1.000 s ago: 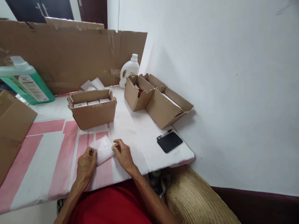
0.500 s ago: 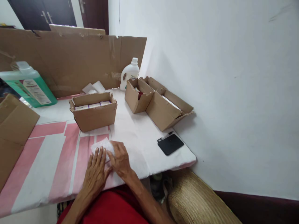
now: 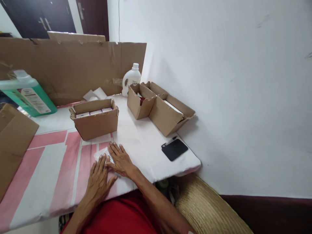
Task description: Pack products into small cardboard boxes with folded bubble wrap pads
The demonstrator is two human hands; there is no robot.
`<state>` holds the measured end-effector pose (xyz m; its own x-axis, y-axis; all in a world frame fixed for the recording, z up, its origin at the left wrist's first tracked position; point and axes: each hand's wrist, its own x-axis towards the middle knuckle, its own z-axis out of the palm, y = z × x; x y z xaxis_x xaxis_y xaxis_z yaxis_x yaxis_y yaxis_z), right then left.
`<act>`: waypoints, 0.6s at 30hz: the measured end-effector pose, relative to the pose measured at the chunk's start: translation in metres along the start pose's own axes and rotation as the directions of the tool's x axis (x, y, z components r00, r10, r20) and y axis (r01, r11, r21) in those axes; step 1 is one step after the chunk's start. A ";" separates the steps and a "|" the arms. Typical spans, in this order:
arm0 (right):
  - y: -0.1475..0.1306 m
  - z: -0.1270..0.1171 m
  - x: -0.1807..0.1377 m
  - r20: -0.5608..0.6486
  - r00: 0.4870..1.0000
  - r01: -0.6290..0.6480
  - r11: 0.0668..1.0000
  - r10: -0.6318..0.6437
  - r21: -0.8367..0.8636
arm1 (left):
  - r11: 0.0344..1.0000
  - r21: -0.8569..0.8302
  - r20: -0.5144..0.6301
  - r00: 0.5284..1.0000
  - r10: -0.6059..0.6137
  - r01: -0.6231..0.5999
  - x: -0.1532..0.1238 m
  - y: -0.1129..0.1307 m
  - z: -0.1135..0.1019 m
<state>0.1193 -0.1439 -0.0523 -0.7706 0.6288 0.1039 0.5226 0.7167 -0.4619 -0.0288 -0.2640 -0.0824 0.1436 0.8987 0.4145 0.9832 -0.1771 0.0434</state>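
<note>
A small piece of bubble wrap (image 3: pixel 103 152) lies on the pink-and-white cloth near the table's front edge. My left hand (image 3: pixel 99 177) rests on its near left part, fingers stretched out. Flat across its right side lies my right hand (image 3: pixel 120 159), fingers spread and thumb reaching toward the left hand. Both hands hide much of the wrap, and whether anything is inside it I cannot tell. Just beyond the hands stands an open cardboard box (image 3: pixel 97 125) holding several white packets with purple edges.
Two more cardboard boxes (image 3: pixel 161 120) stand at the right by the wall, with a white bottle (image 3: pixel 133 78) behind. A black pad (image 3: pixel 175 149) lies near the right corner. At the left are a green liquid jug (image 3: pixel 36 97) and a cardboard piece (image 3: pixel 14 146). A cardboard sheet (image 3: pixel 73 70) lines the back.
My right hand has gone from curled at the wrap's right edge to lying flat over it, fingers spread. My left hand stays on the wrap. The view has shifted slightly.
</note>
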 end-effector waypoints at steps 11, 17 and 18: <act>-0.002 -0.013 -0.022 -0.121 0.983 0.139 0.990 -0.141 -0.020 | 0.960 -0.108 -0.065 0.966 0.251 -0.257 0.030 -0.043 -0.024; -0.017 -0.045 -0.016 -0.357 0.924 0.191 0.973 -0.134 0.130 | 0.941 -0.320 -0.161 0.985 0.065 -0.115 0.065 -0.042 -0.083; -0.020 -0.067 -0.013 -0.380 0.919 0.198 0.959 -0.108 0.204 | 0.951 -0.298 -0.200 0.980 0.018 -0.079 0.074 -0.042 -0.095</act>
<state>0.1438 -0.1460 0.0144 -0.6261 0.6146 0.4798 0.2742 0.7496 -0.6024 -0.0707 -0.2285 0.0331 0.1362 0.7966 0.5889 0.8905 -0.3589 0.2795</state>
